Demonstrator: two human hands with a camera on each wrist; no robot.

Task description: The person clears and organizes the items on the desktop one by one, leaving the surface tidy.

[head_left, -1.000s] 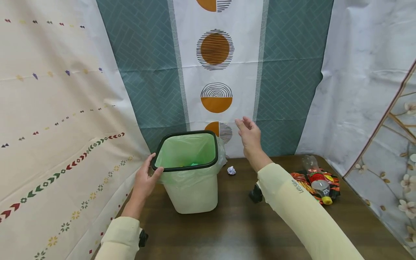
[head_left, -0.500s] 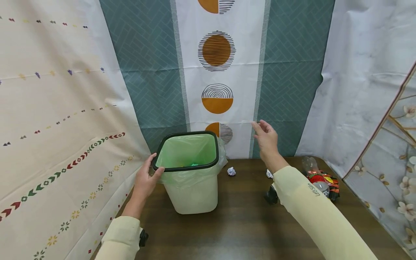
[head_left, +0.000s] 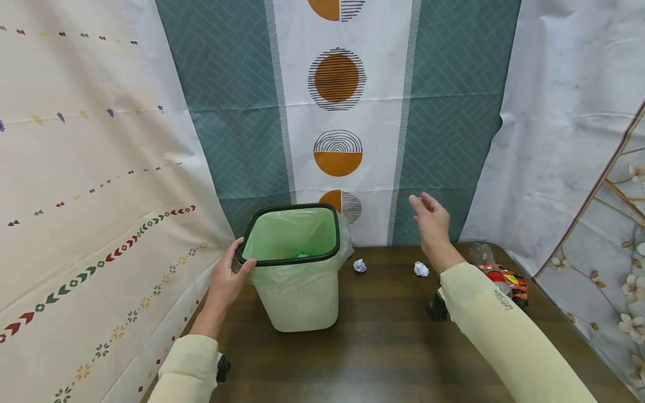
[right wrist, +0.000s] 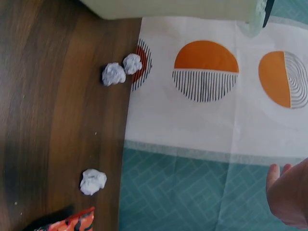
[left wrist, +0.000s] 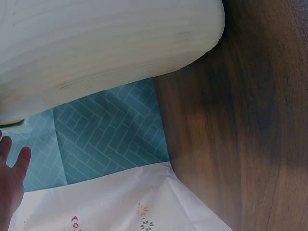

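On the left of the table stands a pale trash bin point(head_left: 302, 302) with a black rim point(head_left: 292, 261) and a light green plastic liner point(head_left: 307, 224). Small green and yellow bits show at its bottom. My left hand point(head_left: 225, 280) rests against the rim's near left corner, thumb and fingers spread, fairly straight. To the right, my right hand point(head_left: 434, 224) hovers above the table's back edge, fingers loosely bent, nothing visible in them. Below it lies a crumpled paper ball point(head_left: 421, 269); another paper ball point(head_left: 360, 266) sits beside the bin. The right wrist view also shows a third paper ball point(right wrist: 132, 63).
A clear plastic bottle point(head_left: 482, 254) with a red label lies on a red-and-black wrapper point(head_left: 519, 285) at the table's right, partly hidden by my right sleeve. Patterned cloths point(head_left: 453, 140) hang behind and beside the brown table point(head_left: 373, 347).
My right hand has moved right, away from the bin, and slightly down, uncovering the right paper ball. The forearm now hides more of the bottle. My left hand stays at the rim.
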